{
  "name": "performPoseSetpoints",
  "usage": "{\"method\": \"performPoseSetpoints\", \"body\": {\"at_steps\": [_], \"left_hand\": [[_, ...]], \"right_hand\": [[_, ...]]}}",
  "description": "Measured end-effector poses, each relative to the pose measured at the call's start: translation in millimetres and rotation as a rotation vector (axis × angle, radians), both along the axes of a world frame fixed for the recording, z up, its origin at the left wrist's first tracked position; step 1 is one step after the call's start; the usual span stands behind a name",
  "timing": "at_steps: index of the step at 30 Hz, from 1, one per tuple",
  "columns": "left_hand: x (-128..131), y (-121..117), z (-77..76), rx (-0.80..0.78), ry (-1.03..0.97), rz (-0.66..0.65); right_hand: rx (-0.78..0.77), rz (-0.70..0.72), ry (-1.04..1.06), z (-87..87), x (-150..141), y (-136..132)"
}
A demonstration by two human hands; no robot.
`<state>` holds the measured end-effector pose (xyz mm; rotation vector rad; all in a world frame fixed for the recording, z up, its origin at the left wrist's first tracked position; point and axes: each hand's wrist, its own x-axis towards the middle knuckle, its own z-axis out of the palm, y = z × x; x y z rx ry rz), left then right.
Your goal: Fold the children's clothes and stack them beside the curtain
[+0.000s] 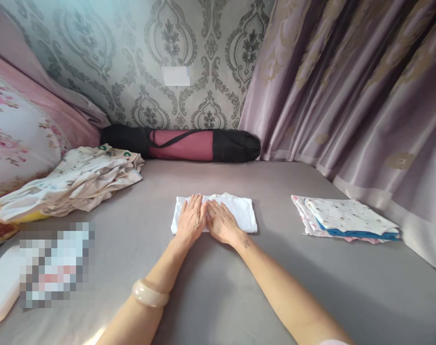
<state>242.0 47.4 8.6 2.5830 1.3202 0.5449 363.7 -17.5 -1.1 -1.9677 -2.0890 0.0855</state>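
Note:
A white folded cloth [244, 211] lies flat on the grey bed sheet [211, 292] in front of me. My left hand [192, 215] rests palm down on its left half, fingers stretched out. Beside it, my right hand [221, 221] lies flat near the middle of the cloth, its fingers pointing away and to the left. The two hands meet or nearly meet at the index fingers. Both palms are hidden against the fabric. What the cloth is, whether a garment or a towel, I cannot tell.
To the right sits a stack of folded clothes [350, 218]. A loose heap of pale clothes [92, 175] lies at the left, by a floral pillow [17, 129]. Against the wall stretches a long black and pink bag [182, 144]. A curtain [311, 86] borders the right side.

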Motion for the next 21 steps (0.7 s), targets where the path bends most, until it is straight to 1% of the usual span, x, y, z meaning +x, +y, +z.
{"method": "performPoseSetpoints", "body": {"at_steps": [4,6,8,11,13,15,18,21], "left_hand": [[0,0,-3.3,0.017,-0.024,-0.018],[0,1,-5.7,0.025,-0.028,-0.032],[0,1,-9.1,0.024,0.010,-0.071],[1,1,-14.7,0.012,0.135,-0.154],[1,1,-16.8,0.019,0.191,-0.171],[0,2,-16.3,0.057,0.196,-0.147],[-1,4,-12.7,0.115,0.179,-0.056],[-3,6,-9.9,0.058,0.223,0.006]], "right_hand": [[0.023,0.016,-0.006,5.5,5,-1],[0.072,-0.014,-0.016,8.9,8,-2],[0.097,-0.065,-0.018,9.5,10,-3],[0.030,-0.090,-0.008,6.3,14,-3],[-0.016,-0.086,0.000,4.8,16,-2],[-0.021,-0.112,0.004,5.2,19,-1],[-0.004,-0.221,0.001,6.8,27,-1],[-0.088,-0.274,0.007,6.0,34,-1]]}}
